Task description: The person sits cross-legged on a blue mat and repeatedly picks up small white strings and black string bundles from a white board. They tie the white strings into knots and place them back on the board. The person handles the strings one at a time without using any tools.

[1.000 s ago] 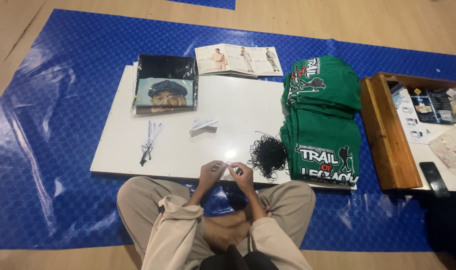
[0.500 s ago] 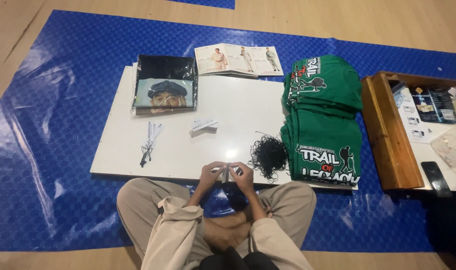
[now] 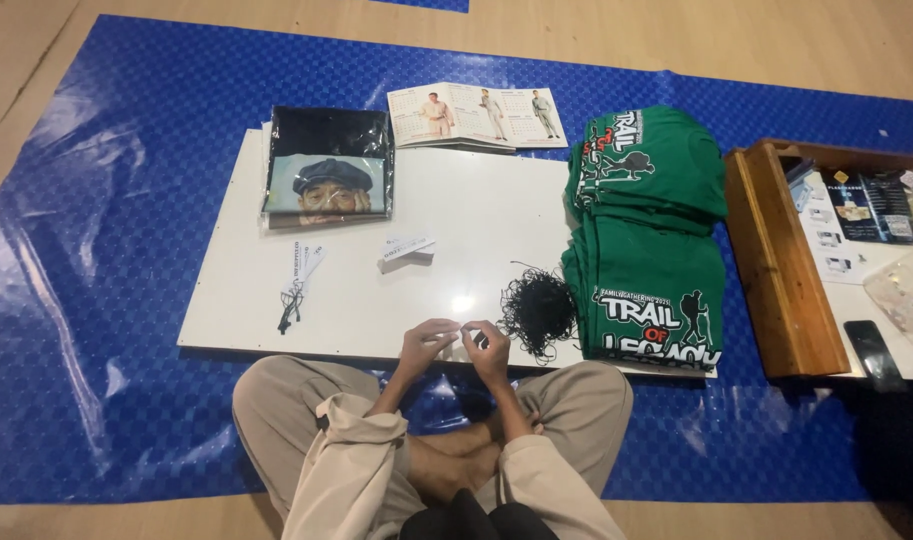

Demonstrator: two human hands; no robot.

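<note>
From my feed I see loose beige trousers, creased at the knees; long beige sleeves, pushed up and bunched below the elbows; a dark garment at the bottom edge; both hands and feet bare.

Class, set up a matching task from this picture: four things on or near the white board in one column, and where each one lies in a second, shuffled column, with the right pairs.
Things
1. stack of green shirts
2. tangle of black string
3. open booklet
4. wooden tray

Places
A. beyond the white board's far edge
B. on the blue mat, right of the shirts
C. on the board's right end
D. just right of the right hand

Pairs: 1-C, 2-D, 3-A, 4-B
</note>
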